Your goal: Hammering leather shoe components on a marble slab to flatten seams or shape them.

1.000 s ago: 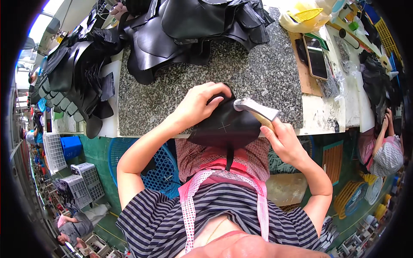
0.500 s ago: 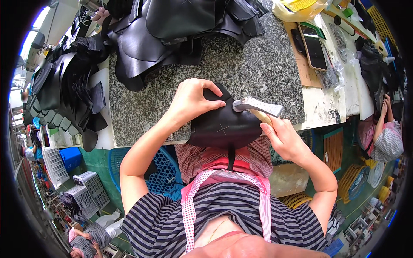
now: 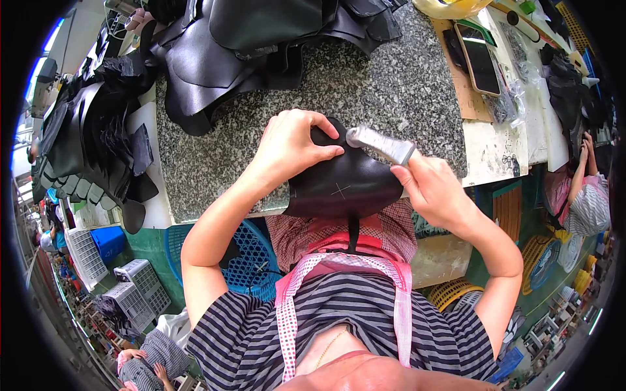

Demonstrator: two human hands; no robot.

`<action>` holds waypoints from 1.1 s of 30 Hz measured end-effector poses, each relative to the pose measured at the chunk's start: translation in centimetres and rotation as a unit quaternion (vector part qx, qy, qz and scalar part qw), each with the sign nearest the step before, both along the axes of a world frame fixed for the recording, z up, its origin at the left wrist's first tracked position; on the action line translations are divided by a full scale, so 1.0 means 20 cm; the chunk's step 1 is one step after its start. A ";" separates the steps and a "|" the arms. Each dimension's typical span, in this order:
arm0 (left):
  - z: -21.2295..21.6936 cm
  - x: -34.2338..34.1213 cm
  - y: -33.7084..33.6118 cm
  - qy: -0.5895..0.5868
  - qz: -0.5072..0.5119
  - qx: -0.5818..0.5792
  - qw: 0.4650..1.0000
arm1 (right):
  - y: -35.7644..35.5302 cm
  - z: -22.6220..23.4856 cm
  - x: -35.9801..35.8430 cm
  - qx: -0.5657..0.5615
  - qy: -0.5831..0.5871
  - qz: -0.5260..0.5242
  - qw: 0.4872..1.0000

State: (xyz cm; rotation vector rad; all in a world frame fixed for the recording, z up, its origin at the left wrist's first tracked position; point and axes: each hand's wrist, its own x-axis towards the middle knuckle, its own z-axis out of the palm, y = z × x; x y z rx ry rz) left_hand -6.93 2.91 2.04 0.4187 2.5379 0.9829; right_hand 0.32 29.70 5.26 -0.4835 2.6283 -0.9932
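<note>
A black leather piece (image 3: pixel 345 182) with a pale cross mark lies at the near edge of the speckled stone slab (image 3: pixel 398 98), its lower part hanging over the edge. My left hand (image 3: pixel 290 146) holds its far left part, thumb and curled index finger pressing on it with a small gap between their tips. In my right hand (image 3: pixel 433 189) is a hammer (image 3: pixel 378 143), gripped by the handle, which my fingers mostly hide. The round hammer face is at the leather's upper edge, just right of my left fingertips; I cannot tell whether it touches.
Black leather pieces (image 3: pixel 208 62) are heaped on the slab's far left, with another stack (image 3: pixel 85 130) beyond it. A phone (image 3: pixel 479 65) and a yellow bag (image 3: pixel 450 8) lie at the far right. Blue (image 3: pixel 251 254) and yellow (image 3: pixel 453 293) baskets stand below. Another person (image 3: pixel 577 195) works at right.
The hammer has swung slightly left and away from me, its head blurred now. My right hand has risen a little with it. The left hand keeps its hold on the leather.
</note>
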 end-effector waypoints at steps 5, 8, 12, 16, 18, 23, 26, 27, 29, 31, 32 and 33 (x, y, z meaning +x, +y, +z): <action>0.00 0.00 0.00 -0.027 -0.002 -0.034 0.999 | -0.01 -0.01 0.01 -0.005 -0.002 -0.040 0.999; 0.00 0.04 -0.02 0.027 -0.013 -0.018 0.999 | -0.06 -0.05 0.02 0.021 -0.041 -0.002 0.999; 0.00 0.12 -0.09 0.017 0.016 -0.043 0.999 | -0.05 -0.05 0.00 0.019 -0.051 0.002 0.999; -0.02 0.14 -0.10 0.060 0.018 -0.019 0.998 | -0.03 -0.02 -0.02 -0.011 0.049 -0.035 0.998; -0.03 0.14 -0.10 0.065 0.014 -0.010 0.998 | -0.04 -0.02 -0.01 -0.031 0.040 -0.037 0.998; -0.03 0.14 -0.10 0.071 0.003 -0.005 0.997 | -0.06 -0.03 -0.01 0.030 0.031 0.024 0.999; -0.03 0.14 -0.10 0.056 0.007 -0.004 0.998 | -0.07 -0.05 0.00 -0.051 0.100 -0.047 0.993; -0.03 0.14 -0.10 0.055 0.007 -0.006 0.998 | -0.06 -0.05 0.00 -0.033 0.071 -0.016 0.997; -0.03 0.14 -0.10 0.056 0.000 -0.016 0.998 | -0.07 -0.05 0.00 -0.004 0.008 0.062 0.998; -0.03 0.13 -0.09 0.054 0.001 -0.014 0.998 | -0.07 -0.06 0.00 -0.012 0.026 0.021 0.999; -0.03 0.14 -0.09 0.056 0.003 -0.010 0.998 | -0.08 -0.06 0.00 -0.018 0.026 0.010 0.999; -0.03 0.14 -0.09 0.054 0.007 -0.007 0.999 | -0.08 -0.06 0.00 -0.034 0.053 -0.012 0.998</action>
